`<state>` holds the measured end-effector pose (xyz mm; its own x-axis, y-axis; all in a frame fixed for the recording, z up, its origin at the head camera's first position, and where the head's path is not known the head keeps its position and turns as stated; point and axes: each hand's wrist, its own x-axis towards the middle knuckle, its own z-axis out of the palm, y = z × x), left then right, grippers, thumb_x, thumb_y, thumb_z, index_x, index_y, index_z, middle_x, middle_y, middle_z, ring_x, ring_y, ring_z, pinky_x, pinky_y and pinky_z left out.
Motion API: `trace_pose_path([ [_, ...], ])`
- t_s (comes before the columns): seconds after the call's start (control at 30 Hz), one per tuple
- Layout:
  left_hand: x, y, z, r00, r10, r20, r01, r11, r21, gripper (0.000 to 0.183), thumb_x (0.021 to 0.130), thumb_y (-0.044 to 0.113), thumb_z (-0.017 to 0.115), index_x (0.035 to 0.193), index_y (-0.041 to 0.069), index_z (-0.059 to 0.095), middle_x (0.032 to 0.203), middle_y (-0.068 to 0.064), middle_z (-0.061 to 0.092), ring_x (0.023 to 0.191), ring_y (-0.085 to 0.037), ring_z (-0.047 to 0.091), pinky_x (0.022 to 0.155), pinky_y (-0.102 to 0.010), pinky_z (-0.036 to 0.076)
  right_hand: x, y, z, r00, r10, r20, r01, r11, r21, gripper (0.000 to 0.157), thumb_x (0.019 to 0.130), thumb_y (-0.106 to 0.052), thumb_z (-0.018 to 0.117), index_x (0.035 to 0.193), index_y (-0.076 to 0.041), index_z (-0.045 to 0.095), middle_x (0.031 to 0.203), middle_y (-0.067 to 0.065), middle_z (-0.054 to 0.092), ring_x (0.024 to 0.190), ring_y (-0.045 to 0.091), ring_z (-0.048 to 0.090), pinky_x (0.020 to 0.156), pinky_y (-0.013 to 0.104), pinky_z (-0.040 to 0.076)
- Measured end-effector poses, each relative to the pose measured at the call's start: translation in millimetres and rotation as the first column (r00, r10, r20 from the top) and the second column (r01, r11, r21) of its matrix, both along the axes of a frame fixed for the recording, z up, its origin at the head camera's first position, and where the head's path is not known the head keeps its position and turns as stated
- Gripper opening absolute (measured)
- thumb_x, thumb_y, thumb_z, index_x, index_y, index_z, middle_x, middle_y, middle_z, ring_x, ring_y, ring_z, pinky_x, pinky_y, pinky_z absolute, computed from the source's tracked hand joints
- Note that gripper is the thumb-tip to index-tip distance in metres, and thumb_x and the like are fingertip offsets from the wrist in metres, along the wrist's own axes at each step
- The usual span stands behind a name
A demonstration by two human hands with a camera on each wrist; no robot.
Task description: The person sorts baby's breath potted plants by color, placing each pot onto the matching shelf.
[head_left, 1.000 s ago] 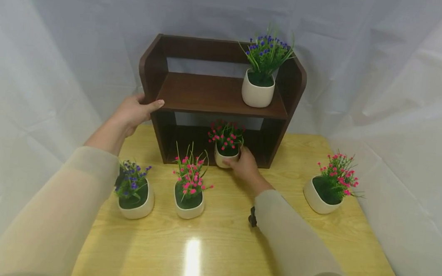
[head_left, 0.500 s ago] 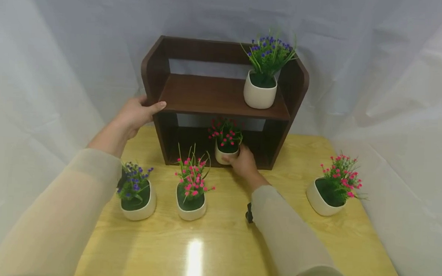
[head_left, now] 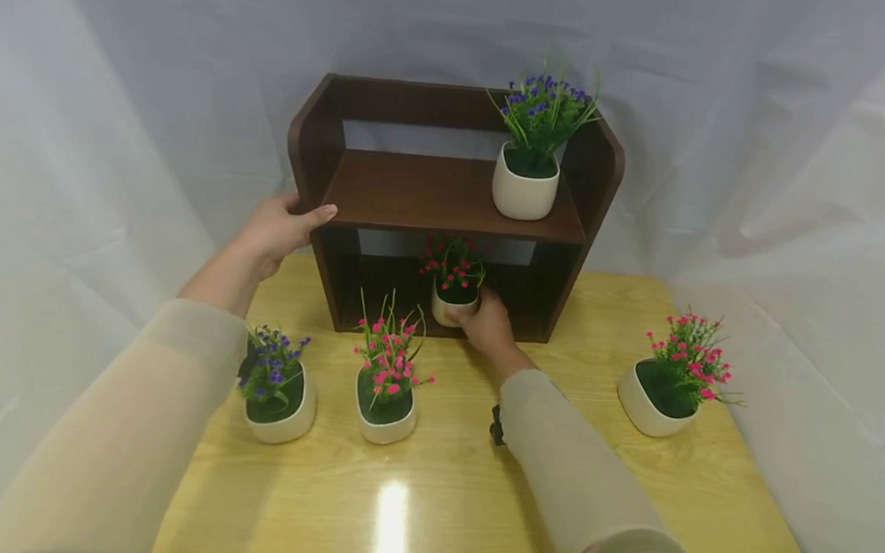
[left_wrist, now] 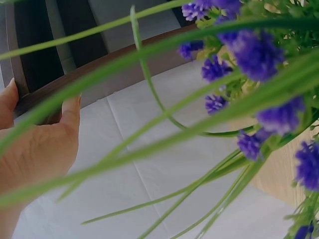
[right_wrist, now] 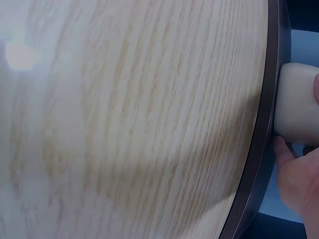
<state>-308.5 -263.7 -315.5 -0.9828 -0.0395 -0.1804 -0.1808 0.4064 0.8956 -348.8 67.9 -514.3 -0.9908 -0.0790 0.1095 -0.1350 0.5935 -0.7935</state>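
Sheeting (head_left: 797, 103), pale and creased, hangs behind and at both sides of a glossy wood-grain table (head_left: 476, 504). Near its far edge stands a dark brown two-tier shelf (head_left: 417, 193). Two beige sleeves (head_left: 575, 467) reach forward over the table. Five white pots with artificial plants follow in size: one with blue-violet flowers (head_left: 525, 189) stands upright at the right end of the upper tier; a pink-flowered pot (head_left: 657, 400) is well apart at the table's right; before the shelf's left half, a purple-flowered pot (head_left: 285, 419) and another pink one (head_left: 389, 428) stand near each other; the fifth, a red-pink-flowered pot (head_left: 452, 308), is upright inside the lower compartment near its front edge, though whether its base touches the board I cannot tell. The right hand (head_left: 491, 325) grasps that fifth pot from its right side. The left hand (head_left: 272, 230) grips the shelf's left side panel, thumb over the upper board's front edge. Smallest is a black object (head_left: 497, 427) by the right cuff.
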Motion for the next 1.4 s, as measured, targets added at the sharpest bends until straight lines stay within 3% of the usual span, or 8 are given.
trace_pose_path([
  [0.6, 0.2, 0.5, -0.4, 1.0, 0.007, -0.016, -0.006, 0.999, 0.032, 0.096, 0.106, 0.054, 0.065, 0.176, 0.013, 0.014, 0.182, -0.019, 0.019, 0.162, -0.049, 0.035, 0.139, -0.058, 0.018, -0.7, -4.2, -0.2, 1.0, 0.006, -0.029, -0.006, 1.0, -0.017, 0.075, 0.092, -0.029, 0.09, 0.153, -0.004, 0.054, 0.146, 0.024, 0.065, 0.138, 0.043, 0.063, 0.123, 0.056, 0.049],
  [0.83, 0.8, 0.9, -0.3, 1.0, 0.003, 0.0, -0.003, 1.0, 0.005, 0.101, 0.105, 0.059, 0.064, 0.176, 0.014, 0.008, 0.183, -0.018, 0.015, 0.162, -0.049, 0.034, 0.139, -0.06, 0.018, -1.4, -7.3, -2.8, 1.0, -0.004, -0.028, 0.003, 1.0, -0.011, 0.077, 0.092, -0.029, 0.088, 0.155, -0.005, 0.052, 0.149, 0.024, 0.063, 0.14, 0.042, 0.062, 0.124, 0.055, 0.048],
  [1.27, -0.1, -1.1, -0.6, 1.0, -0.003, 0.013, 0.003, 1.0, -0.006, 0.1, 0.104, 0.061, 0.064, 0.177, 0.018, 0.01, 0.183, -0.017, 0.015, 0.162, -0.049, 0.034, 0.139, -0.062, 0.017, -4.4, -6.8, 0.5, 0.999, 0.05, 0.017, -0.049, 0.998, -0.041, 0.089, 0.089, -0.028, 0.09, 0.162, -0.01, 0.042, 0.155, 0.02, 0.058, 0.144, 0.04, 0.058, 0.126, 0.053, 0.046],
  [1.4, 0.0, -1.3, -0.4, 1.0, -0.002, 0.018, 0.003, 1.0, -0.013, 0.101, 0.104, 0.061, 0.064, 0.177, 0.017, 0.01, 0.183, -0.017, 0.016, 0.162, -0.049, 0.034, 0.139, -0.062, 0.018, -3.5, -7.1, 2.3, 0.998, 0.062, -0.006, -0.062, 0.996, -0.057, 0.094, 0.086, -0.024, 0.093, 0.162, -0.01, 0.04, 0.153, 0.02, 0.059, 0.142, 0.039, 0.059, 0.126, 0.052, 0.047],
])
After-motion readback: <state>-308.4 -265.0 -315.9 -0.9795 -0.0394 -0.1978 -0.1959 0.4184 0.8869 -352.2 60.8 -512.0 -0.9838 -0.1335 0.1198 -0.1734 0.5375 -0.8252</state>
